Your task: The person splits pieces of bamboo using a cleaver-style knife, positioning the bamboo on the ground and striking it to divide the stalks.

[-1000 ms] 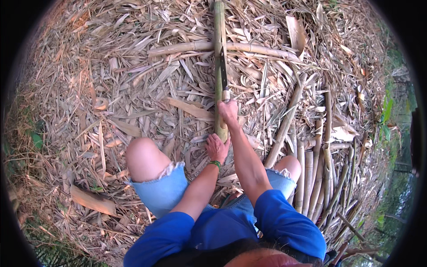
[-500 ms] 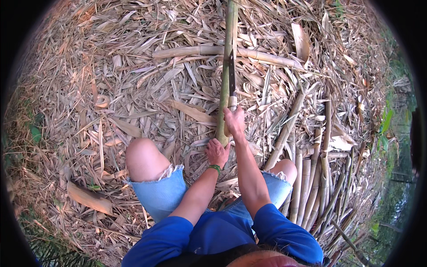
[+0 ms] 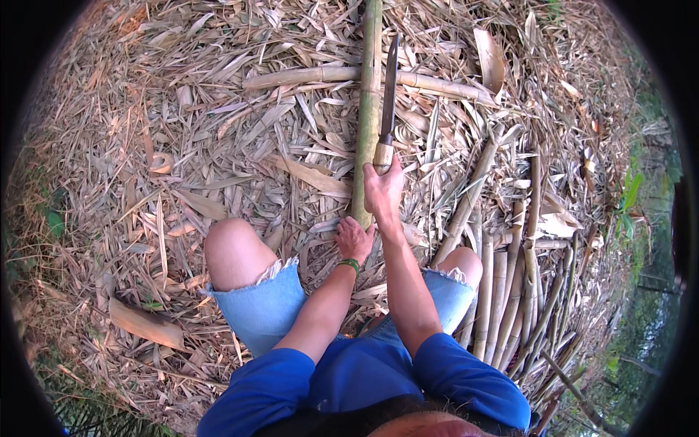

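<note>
A long green bamboo pole (image 3: 369,102) lies on the ground in front of me, running away from my knees. My left hand (image 3: 354,239) grips its near end, a green band on the wrist. My right hand (image 3: 383,191) is closed around the wooden handle of a long knife (image 3: 389,95). The blade points away from me, just right of the pole and raised beside it. Whether the blade touches the pole I cannot tell.
Dry bamboo leaves and husks cover the ground. Another bamboo piece (image 3: 342,74) lies crosswise under the pole. A bundle of split bamboo strips (image 3: 510,291) lies by my right knee. My bare knees (image 3: 233,247) frame the pole. Green plants (image 3: 630,193) grow at the right.
My right hand has lifted the knife, so the blade now stands clear to the right of the pole. The view has shifted slightly; my left hand stays on the pole's end.
</note>
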Tool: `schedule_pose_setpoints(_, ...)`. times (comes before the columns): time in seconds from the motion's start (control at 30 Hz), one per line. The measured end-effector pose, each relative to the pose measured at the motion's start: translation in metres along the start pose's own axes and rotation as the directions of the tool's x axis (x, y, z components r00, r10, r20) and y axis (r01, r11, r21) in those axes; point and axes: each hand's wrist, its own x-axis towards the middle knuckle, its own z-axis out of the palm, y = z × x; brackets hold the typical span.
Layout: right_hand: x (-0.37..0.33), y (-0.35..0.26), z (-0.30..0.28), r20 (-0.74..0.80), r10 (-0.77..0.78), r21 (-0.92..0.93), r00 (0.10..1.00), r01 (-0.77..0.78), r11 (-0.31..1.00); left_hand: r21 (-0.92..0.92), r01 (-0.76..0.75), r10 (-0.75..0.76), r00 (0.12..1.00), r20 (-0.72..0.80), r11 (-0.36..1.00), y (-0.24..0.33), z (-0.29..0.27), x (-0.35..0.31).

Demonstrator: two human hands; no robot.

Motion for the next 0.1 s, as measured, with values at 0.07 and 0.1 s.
schedule_pose_setpoints(0.07, 0.005, 0.018, 0.007, 0.028, 0.081, -0.105, 0.996, -0.078, 0.991, -0.009, 0.002, -0.002, 1.0, 0.012, 1.0, -0.002, -0.002, 0.002)
schedule_pose_setpoints(0.1, 0.012, 0.034, 0.007, 0.052, 0.144, -0.166, 0.988, -0.134, 0.977, -0.017, 0.002, -0.001, 0.999, 0.037, 1.0, 0.003, -0.005, 0.0)
